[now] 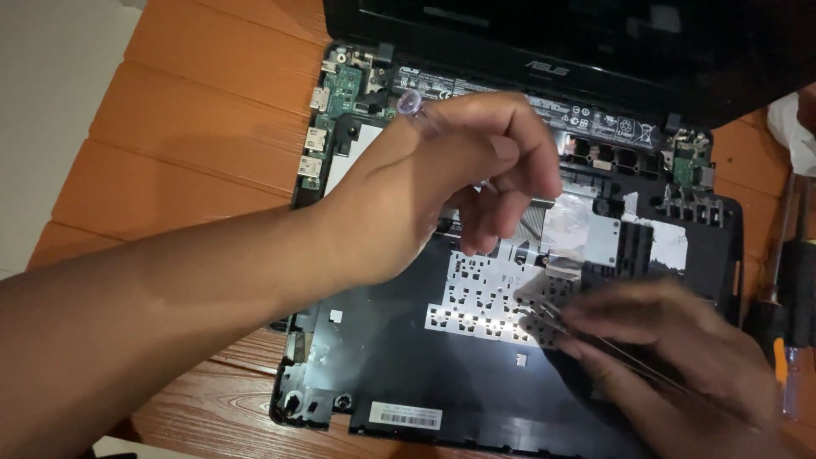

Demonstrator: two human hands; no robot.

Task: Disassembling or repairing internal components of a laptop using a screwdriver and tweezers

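Two hands over opened laptop [476, 340], centre frame | left hand [425, 195] fingers curled around clear-handled screwdriver [416, 109] | right hand [671, 357] pinches thin tweezers [595, 340] | risk: slip could scratch exposed board [344, 89]

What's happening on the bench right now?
A person is bent over an opened black laptop on an orange wooden table. The left hand holds a clear-handled screwdriver over the exposed board. The right hand, blurred, holds thin tweezers at the metal plate. More screwdrivers lie at the right.
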